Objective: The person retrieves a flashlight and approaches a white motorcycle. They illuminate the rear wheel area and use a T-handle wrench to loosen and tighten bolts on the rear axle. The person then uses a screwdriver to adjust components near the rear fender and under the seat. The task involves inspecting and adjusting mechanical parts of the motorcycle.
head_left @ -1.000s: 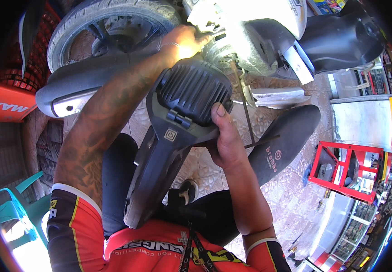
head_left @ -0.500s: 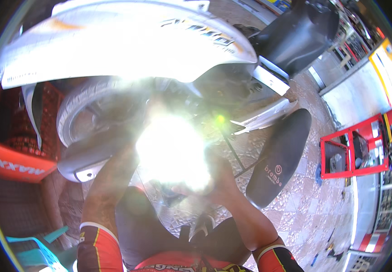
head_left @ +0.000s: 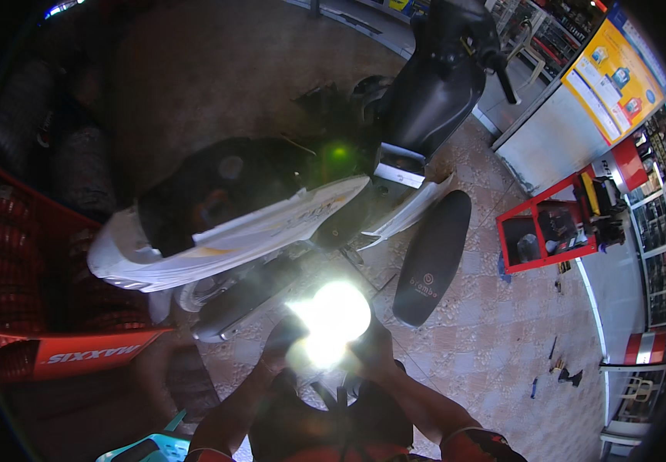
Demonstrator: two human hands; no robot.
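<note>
A bright glare (head_left: 331, 323) sits right where my hands meet and washes out whatever is between them. My left hand (head_left: 280, 345) shows as a dark shape on the glare's left side, and my right hand (head_left: 377, 346) on its right. Both are held close in front of my chest, just below the scooter's grey exhaust muffler (head_left: 233, 306). Above it runs the scooter's white side panel (head_left: 217, 239). Fingers and any held part are hidden by the glare.
The scooter's black front end (head_left: 425, 100) stands at the top. A black seat (head_left: 433, 262) lies on the tiled floor to my right. Beyond it are a red rack (head_left: 548, 231), small tools (head_left: 564, 375) on the floor, stacked tyres (head_left: 32, 177) at left and a teal chair (head_left: 142, 450).
One second ago both hands were on a black ribbed cover by the rear wheel. The view has since tilted up to show the whole scooter, and glare now covers the hands.
</note>
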